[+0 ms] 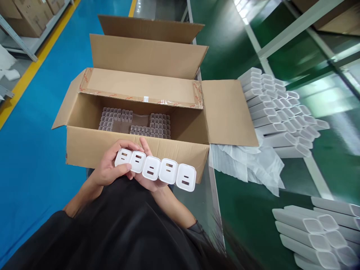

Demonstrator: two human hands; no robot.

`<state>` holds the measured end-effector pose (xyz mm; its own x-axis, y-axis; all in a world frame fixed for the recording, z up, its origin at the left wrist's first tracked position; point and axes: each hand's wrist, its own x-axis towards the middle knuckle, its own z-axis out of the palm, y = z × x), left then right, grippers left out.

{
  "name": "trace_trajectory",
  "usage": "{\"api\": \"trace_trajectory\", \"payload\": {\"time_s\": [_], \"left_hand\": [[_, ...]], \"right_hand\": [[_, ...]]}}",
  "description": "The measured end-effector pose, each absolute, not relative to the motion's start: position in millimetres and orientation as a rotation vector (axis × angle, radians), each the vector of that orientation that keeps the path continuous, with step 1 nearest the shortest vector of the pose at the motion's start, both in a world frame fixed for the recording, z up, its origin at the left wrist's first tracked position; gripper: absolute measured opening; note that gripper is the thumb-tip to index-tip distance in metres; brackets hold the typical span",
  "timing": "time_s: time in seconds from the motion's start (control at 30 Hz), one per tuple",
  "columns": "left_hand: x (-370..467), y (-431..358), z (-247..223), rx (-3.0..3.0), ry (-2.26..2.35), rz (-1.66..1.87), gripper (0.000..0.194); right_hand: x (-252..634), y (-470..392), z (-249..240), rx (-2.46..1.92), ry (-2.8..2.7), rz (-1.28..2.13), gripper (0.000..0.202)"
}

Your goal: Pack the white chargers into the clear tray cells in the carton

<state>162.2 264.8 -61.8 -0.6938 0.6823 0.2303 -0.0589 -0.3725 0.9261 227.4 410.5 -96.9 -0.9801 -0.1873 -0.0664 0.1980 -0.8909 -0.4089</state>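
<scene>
A row of several white charger housings (pixel 152 167), each with two port slots on its face, sits across my hands in front of the open carton. My left hand (pixel 108 168) grips the left end, its thumb pressed on the front near the second piece. Beneath the row lies my right hand (pixel 147 182), supporting it on the palm; a fingertip shows above and the other fingers are mostly hidden. The pieces toward the right end rest over my right wrist. Behind them, the cardboard carton (pixel 92 144) holds upright clusters of small translucent white pieces (pixel 160 125).
The carton's side flap (pixel 229 112) reaches over the green work surface (pixel 239 210) on the right. A crumpled white plastic bag (pixel 250 165) lies below it. Stacks of long white tubes (pixel 278 108) and more tubes (pixel 312 232) stand there. A shelf with boxes (pixel 30 18) is upper left.
</scene>
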Motion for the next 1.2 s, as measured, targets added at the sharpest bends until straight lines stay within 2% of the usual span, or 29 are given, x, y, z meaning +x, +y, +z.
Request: {"api": "trace_trajectory", "payload": {"time_s": [0.17, 0.37, 0.5, 0.8, 1.03, 1.2], "left_hand": [[164, 265, -59, 0.911, 1.514, 2.084, 0.031], [164, 268, -45, 1.397, 2.352, 1.861, 0.025], [165, 268, -38, 1.683, 2.620, 1.672, 0.033], [171, 266, -37, 1.827, 2.650, 1.442, 0.041], [170, 263, -37, 1.827, 2.638, 1.332, 0.043], [170, 261, -38, 1.875, 2.610, 1.304, 0.039]], "right_hand": [[226, 409, -95, 0.111, 0.653, -2.853, 0.090], [230, 409, -88, 0.101, 0.788, -2.810, 0.091], [232, 409, -89, 0.109, 0.848, -2.801, 0.076], [229, 405, -86, 0.055, 0.733, -2.767, 0.053], [232, 407, -95, 0.006, 0.768, -2.735, 0.083], [229, 407, -95, 0.031, 0.845, -2.729, 0.074]]}}
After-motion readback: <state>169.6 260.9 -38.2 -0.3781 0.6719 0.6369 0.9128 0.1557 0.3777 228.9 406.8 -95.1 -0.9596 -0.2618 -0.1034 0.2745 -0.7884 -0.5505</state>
